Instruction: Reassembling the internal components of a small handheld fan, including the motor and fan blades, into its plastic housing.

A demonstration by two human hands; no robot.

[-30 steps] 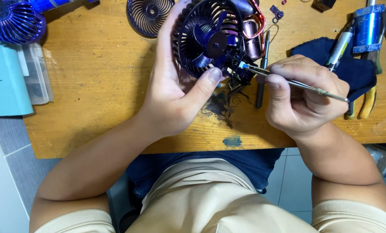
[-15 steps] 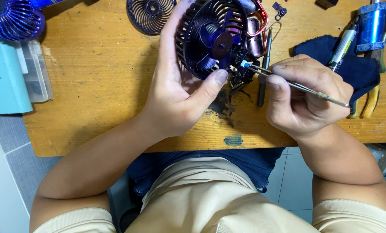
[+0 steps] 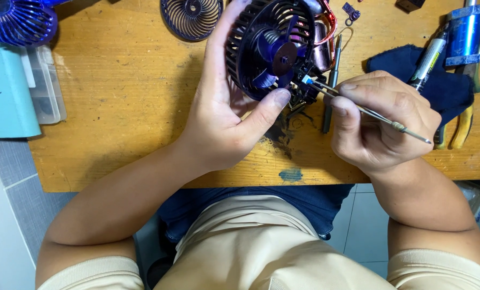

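Your left hand [image 3: 226,115] now holds the fan housing [image 3: 275,45] slightly higher and turned, its blue blades facing you more. Your right hand [image 3: 382,121] sits a touch higher too, the tweezers [image 3: 358,107] reaching closer into the housing's lower edge.

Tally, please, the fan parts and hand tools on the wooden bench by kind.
Fan bodies with blades: 1
Loose fan grilles: 2
Tweezers: 1
Pliers: 1
Screwdrivers: 1
Total: 6
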